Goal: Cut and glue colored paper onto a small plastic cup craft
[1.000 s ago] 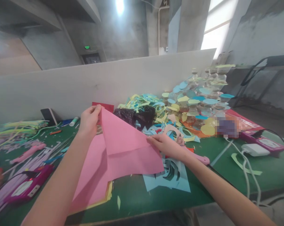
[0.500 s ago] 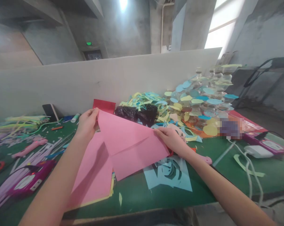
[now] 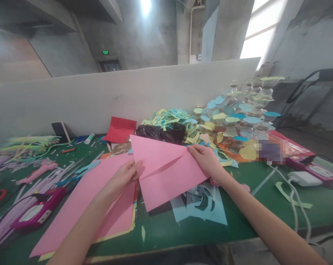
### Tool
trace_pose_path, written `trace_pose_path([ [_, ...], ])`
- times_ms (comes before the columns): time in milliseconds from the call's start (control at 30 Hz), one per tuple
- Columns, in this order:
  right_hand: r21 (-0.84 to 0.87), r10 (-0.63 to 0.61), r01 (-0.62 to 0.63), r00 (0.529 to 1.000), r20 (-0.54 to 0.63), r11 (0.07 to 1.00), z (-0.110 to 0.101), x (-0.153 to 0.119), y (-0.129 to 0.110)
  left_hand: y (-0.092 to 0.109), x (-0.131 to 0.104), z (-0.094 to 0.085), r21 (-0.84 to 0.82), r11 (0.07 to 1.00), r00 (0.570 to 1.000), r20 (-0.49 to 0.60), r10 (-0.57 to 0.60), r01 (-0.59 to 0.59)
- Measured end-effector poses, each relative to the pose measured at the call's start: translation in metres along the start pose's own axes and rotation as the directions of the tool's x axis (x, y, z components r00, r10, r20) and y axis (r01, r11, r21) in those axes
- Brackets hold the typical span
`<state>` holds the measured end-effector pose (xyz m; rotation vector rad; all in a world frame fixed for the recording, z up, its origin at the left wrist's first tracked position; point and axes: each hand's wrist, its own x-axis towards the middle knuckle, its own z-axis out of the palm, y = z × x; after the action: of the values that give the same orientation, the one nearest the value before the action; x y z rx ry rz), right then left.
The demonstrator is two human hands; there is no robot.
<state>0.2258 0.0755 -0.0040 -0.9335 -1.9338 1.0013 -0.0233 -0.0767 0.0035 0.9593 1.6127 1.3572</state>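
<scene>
A folded sheet of pink paper (image 3: 166, 180) is held up above the green table, its upper part turned over in a slanting flap. My left hand (image 3: 126, 175) is closed on its left edge, thumb in front. At the upper right, my right hand (image 3: 206, 162) pinches the folded edge. Below my left forearm lies a stack of pink paper sheets (image 3: 72, 206), with yellow sheets showing under it. A light blue paper (image 3: 202, 206) with curved cuts lies partly behind the folded sheet. Something pink and red near my right hand is mostly hidden.
Colored paper scraps (image 3: 169, 119) and a black plastic bag (image 3: 160, 132) are at the back. To the right stand cups topped with paper discs (image 3: 246, 119), a white adapter (image 3: 304, 178) and cables. Purple device (image 3: 39, 208), paper strips and a phone (image 3: 60, 131) are left.
My left hand has moved down from the sheet's upper left corner to its left edge. The folded sheet and my right hand have shifted slightly right, uncovering more of the pink stack.
</scene>
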Motion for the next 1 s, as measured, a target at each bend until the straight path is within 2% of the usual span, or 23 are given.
trace_pose_path([
  [100, -0.01, -0.004, 0.004, 1.0, -0.008, 1.0, -0.001, 0.001, 0.002, -0.003, -0.002, 0.008, 0.054, 0.998, 0.999, 0.041, 0.026, -0.028],
  [267, -0.015, 0.007, -0.007, 1.0, 0.01, 1.0, -0.001, 0.001, 0.001, -0.003, -0.001, 0.008, 0.053, 0.997, 0.998, 0.017, 0.055, -0.056],
  [667, 0.092, 0.143, -0.161, 0.974, 0.177, 0.983, -0.009, -0.002, -0.007, -0.004, -0.003, 0.005, 0.062, 0.996, 0.998, 0.036, 0.057, -0.059],
  [767, 0.185, 0.166, -0.223, 0.945, 0.283, 0.957, -0.013, -0.006, -0.014, -0.002, -0.004, 0.005, 0.073, 0.996, 0.998, 0.047, 0.046, -0.05],
  [867, 0.248, 0.18, -0.305, 0.888, 0.423, 0.92, -0.017, -0.01, -0.023, 0.0, -0.006, 0.004, 0.076, 0.996, 0.994, 0.096, 0.041, -0.049],
  [1000, 0.233, 0.253, -0.418, 0.819, 0.515, 0.878, -0.018, -0.014, -0.032, 0.001, -0.009, 0.005, 0.067, 0.997, 0.98, 0.196, 0.027, -0.041],
])
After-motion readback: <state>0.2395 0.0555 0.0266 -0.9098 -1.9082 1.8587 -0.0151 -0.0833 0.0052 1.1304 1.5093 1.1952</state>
